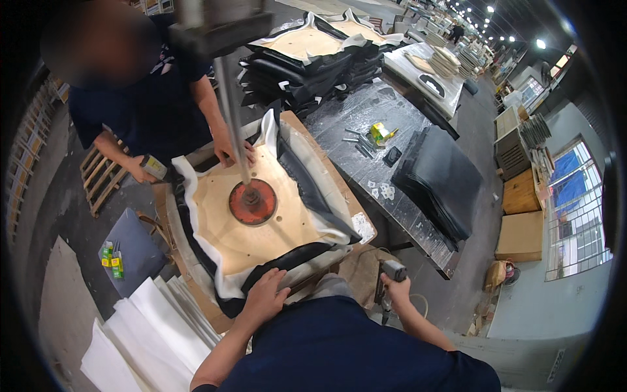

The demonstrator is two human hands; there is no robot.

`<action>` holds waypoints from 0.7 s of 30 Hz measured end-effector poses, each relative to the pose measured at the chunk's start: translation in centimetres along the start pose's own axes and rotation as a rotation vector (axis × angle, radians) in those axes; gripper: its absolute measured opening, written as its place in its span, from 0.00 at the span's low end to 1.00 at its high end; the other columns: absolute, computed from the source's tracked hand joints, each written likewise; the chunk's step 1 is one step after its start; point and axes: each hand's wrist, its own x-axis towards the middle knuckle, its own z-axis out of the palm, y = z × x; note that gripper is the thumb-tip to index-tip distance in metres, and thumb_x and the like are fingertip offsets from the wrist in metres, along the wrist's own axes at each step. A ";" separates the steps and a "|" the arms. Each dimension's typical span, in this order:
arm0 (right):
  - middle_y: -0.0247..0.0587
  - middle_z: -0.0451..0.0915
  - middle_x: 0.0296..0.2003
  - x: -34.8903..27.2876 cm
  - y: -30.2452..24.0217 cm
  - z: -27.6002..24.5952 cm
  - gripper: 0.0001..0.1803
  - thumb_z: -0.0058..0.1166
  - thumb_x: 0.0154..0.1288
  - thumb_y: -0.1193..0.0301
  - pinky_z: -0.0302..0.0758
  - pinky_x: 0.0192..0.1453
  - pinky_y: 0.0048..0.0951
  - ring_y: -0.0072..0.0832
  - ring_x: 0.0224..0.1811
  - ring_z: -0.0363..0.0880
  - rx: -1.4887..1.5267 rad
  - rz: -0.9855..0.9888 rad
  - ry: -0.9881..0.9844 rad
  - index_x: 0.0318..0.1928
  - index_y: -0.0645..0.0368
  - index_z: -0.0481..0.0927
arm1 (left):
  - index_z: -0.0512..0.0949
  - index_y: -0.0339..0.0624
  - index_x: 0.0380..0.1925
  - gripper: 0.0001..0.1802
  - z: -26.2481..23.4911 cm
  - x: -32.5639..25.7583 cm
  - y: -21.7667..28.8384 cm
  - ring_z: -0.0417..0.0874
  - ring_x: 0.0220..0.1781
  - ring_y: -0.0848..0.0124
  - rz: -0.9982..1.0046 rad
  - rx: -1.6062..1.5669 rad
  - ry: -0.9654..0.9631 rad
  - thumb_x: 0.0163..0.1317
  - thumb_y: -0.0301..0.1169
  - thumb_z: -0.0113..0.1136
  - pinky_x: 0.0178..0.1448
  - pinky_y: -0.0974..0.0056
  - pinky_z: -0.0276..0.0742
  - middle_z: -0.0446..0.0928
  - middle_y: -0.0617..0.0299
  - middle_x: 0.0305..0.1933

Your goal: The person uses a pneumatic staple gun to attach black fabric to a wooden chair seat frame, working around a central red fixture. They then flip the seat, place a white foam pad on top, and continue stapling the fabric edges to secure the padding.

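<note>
A plywood seat panel [283, 186] lies in front of me with white padding [196, 228] and black cover material [299, 253] around its edges. A red round press plate [253, 202] on a metal rod bears down on its middle. My left hand [268, 291] rests with fingers stretched out on the near edge of the black cover. Off to the right of the panel, my right hand [397, 290] grips a staple gun [392, 269] with a hose. Across the panel a co-worker's hand [234, 147] touches the far edge, and their other hand holds a staple gun [154, 167].
Finished-looking black-edged panels [287, 72] are stacked at the back. On the dark table [336, 134] to the right lie staple strips, a yellow-green box [379, 134] and a pile of black sheets [441, 176]. White padding sheets [153, 330] stand at lower left, near a stool [134, 242].
</note>
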 end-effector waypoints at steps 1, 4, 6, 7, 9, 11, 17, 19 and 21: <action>0.35 0.88 0.40 1.9 -1.0 0.4 0.21 0.77 0.63 0.77 0.80 0.37 0.32 0.27 0.34 0.84 0.067 0.083 0.000 0.56 0.61 0.87 | 0.78 0.38 0.70 0.29 0.4 0.7 0.8 0.78 0.75 0.45 0.003 -0.043 0.032 0.74 0.40 0.65 0.78 0.50 0.74 0.77 0.38 0.74; 0.33 0.87 0.36 8.7 -3.3 0.2 0.18 0.76 0.63 0.79 0.76 0.33 0.31 0.24 0.29 0.80 0.072 0.069 -0.022 0.52 0.59 0.87 | 0.85 0.36 0.60 0.20 2.9 3.7 3.7 0.87 0.61 0.46 0.015 -0.135 0.206 0.75 0.36 0.64 0.67 0.50 0.81 0.86 0.43 0.58; 0.34 0.85 0.35 14.5 -4.2 0.4 0.17 0.74 0.62 0.81 0.76 0.31 0.31 0.24 0.28 0.79 0.025 0.093 -0.053 0.51 0.60 0.85 | 0.86 0.36 0.57 0.17 4.8 6.0 5.5 0.89 0.56 0.46 -0.073 -0.207 0.268 0.75 0.34 0.64 0.62 0.51 0.83 0.87 0.43 0.53; 0.33 0.84 0.34 17.8 -4.2 0.3 0.18 0.74 0.63 0.81 0.76 0.30 0.32 0.24 0.27 0.79 0.034 0.051 -0.078 0.52 0.59 0.84 | 0.87 0.35 0.48 0.11 6.2 7.2 6.1 0.89 0.47 0.47 -0.014 -0.204 0.401 0.74 0.31 0.65 0.54 0.50 0.83 0.87 0.44 0.45; 0.34 0.84 0.33 25.1 -3.4 -0.1 0.20 0.72 0.64 0.81 0.75 0.26 0.32 0.25 0.26 0.80 -0.010 -0.051 -0.059 0.53 0.57 0.81 | 0.86 0.35 0.44 0.09 8.1 9.0 7.0 0.88 0.46 0.47 -0.121 -0.155 0.530 0.73 0.31 0.65 0.52 0.48 0.82 0.86 0.44 0.43; 0.35 0.85 0.34 31.0 -4.3 1.3 0.19 0.74 0.63 0.82 0.76 0.27 0.32 0.26 0.25 0.80 0.035 0.040 -0.121 0.51 0.57 0.81 | 0.84 0.35 0.40 0.07 10.2 9.9 7.8 0.86 0.41 0.49 -0.263 -0.041 0.682 0.74 0.29 0.66 0.48 0.50 0.80 0.84 0.46 0.39; 0.35 0.87 0.38 47.3 -4.7 4.9 0.21 0.76 0.59 0.83 0.78 0.33 0.34 0.26 0.30 0.82 0.004 0.007 -0.282 0.52 0.59 0.83 | 0.83 0.36 0.44 0.06 12.9 9.1 13.1 0.83 0.38 0.63 -0.758 -0.066 0.977 0.76 0.27 0.64 0.45 0.59 0.79 0.82 0.53 0.38; 0.37 0.88 0.39 51.0 -4.8 7.0 0.22 0.76 0.60 0.83 0.79 0.33 0.33 0.27 0.31 0.84 0.001 0.040 -0.361 0.53 0.60 0.84 | 0.84 0.36 0.44 0.05 13.2 9.8 15.9 0.83 0.37 0.63 -0.754 0.040 1.015 0.76 0.27 0.64 0.44 0.60 0.79 0.82 0.53 0.38; 0.38 0.89 0.41 53.8 -5.6 8.9 0.21 0.76 0.60 0.83 0.81 0.33 0.33 0.28 0.32 0.85 0.043 0.117 -0.401 0.53 0.61 0.84 | 0.84 0.36 0.45 0.05 13.4 12.0 18.9 0.83 0.36 0.62 -0.644 0.163 1.012 0.75 0.26 0.65 0.44 0.60 0.79 0.82 0.53 0.38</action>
